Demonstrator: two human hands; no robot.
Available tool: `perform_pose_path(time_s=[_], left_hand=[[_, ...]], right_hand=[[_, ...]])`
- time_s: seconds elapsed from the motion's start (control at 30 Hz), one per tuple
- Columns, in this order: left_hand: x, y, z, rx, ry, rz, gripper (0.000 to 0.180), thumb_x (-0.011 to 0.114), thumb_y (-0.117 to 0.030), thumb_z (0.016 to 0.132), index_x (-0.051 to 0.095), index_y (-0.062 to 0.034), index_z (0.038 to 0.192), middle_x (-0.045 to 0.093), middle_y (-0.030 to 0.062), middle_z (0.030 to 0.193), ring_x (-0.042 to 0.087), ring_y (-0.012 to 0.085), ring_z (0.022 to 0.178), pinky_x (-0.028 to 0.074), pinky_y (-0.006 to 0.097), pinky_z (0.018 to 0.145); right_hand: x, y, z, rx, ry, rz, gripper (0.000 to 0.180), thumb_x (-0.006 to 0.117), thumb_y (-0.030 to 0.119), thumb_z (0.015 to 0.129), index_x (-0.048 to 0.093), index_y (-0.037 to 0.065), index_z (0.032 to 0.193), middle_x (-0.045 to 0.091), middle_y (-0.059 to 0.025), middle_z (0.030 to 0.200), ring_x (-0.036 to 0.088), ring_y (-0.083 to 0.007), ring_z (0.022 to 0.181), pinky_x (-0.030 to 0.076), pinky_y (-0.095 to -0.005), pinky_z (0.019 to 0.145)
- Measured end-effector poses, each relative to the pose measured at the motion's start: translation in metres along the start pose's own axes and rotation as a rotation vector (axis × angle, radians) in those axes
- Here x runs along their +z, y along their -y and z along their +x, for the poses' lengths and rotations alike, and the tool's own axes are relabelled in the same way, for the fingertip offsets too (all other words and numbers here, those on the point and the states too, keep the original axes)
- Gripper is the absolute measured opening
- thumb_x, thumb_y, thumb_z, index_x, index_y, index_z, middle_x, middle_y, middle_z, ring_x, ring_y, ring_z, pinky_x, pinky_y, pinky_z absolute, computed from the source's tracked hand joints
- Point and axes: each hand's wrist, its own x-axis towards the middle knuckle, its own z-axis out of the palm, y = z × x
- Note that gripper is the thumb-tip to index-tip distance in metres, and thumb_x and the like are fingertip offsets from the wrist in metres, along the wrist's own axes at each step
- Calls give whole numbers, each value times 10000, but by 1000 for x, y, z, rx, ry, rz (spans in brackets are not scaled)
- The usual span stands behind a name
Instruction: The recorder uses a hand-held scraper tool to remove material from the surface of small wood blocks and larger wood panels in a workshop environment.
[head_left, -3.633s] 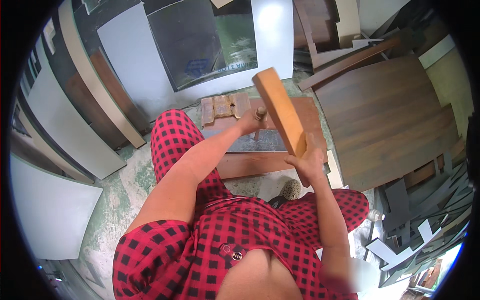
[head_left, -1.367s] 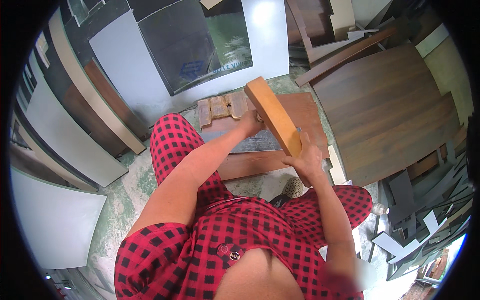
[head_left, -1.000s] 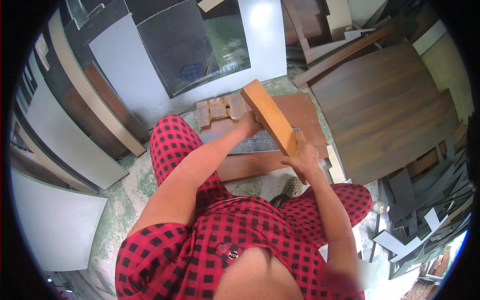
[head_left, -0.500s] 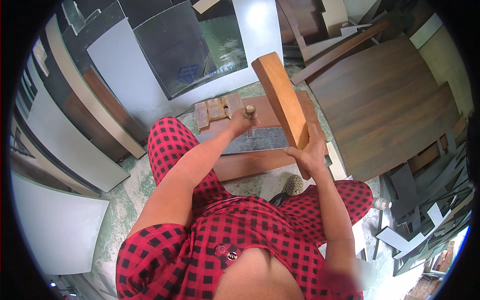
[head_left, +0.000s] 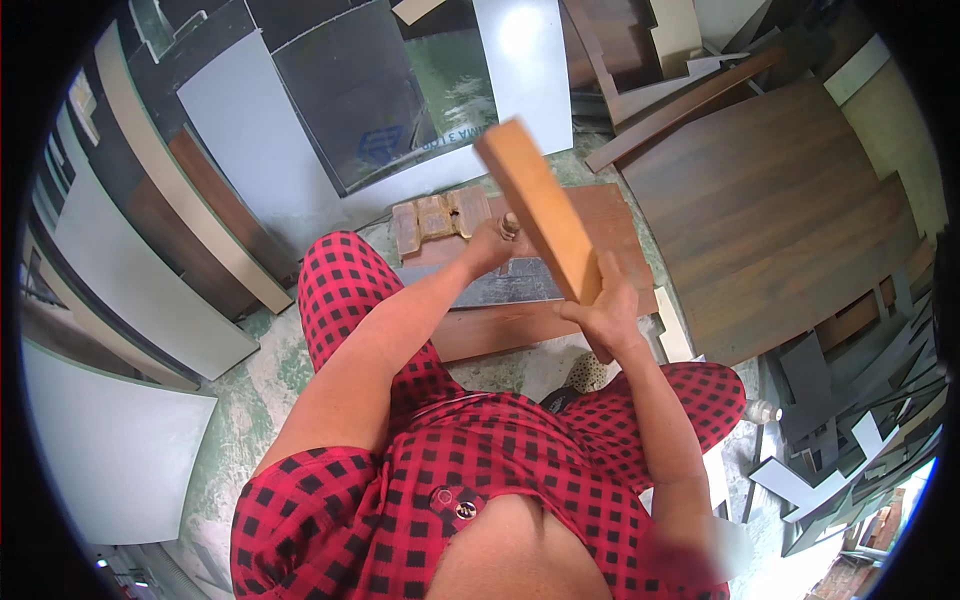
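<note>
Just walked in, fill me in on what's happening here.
A person in red checked clothes sits on the floor among stacked boards. The right hand grips a long wooden block by its lower end, raised and tilted up to the left. The left hand reaches forward and pinches a small upright piece, too small to identify, over a brown board on the floor. Small wooden blocks lie just beyond the hand.

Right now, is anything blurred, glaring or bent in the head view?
Head view: the wooden block in the right hand is smeared at its top end; glare whitens the pale panel; fisheye bends the leaning boards near the rim.
</note>
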Motion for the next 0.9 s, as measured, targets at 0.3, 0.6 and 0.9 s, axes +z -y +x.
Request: perform_pose_path(time_s=[0.3,0.6,0.9], left_hand=[[4,7,1,22,-95,102,317,773,-173,700,678,-42,972,696,114,953,661,193,881,507,331,747],[-6,-3,-2,34,-85,-79,161,713,-92,673,561,-82,725,570,-18,694,537,89,657,462,285,619],[-5,-10,-6,-5,-125,5,154,712,-83,673,563,-79,712,569,-21,675,535,92,647,451,282,607]], right_hand=[[17,-13,4,121,200,-267,733,794,333,520,468,46,1110,599,-206,880,599,-360,822,484,-423,757],[-3,-12,4,86,-56,71,779,791,336,522,457,28,1154,624,-225,859,612,-407,824,473,-451,730],[-7,-4,2,103,-88,55,776,810,338,534,444,23,1141,613,-213,868,611,-394,831,475,-442,733]])
